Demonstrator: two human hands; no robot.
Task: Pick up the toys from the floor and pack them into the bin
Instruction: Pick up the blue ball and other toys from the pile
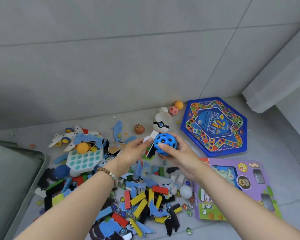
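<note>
Light's soft and even here, and I'm getting a bright, flat picture with only faint shadows under the toys (140,201). A broad dim patch darkens the floor (111,70) at the left. The wide lens bows the tile seams and stretches everything toward the edges. The bin (16,170) at the left edge is smeared and soft. The blue ball (165,144) and white card (152,135) at centre are sharpest; print on the game board (215,127) is fuzzy.

The purple box (256,175) reads "XIANG"; the hexagonal game board (215,127) shows "7".
</note>
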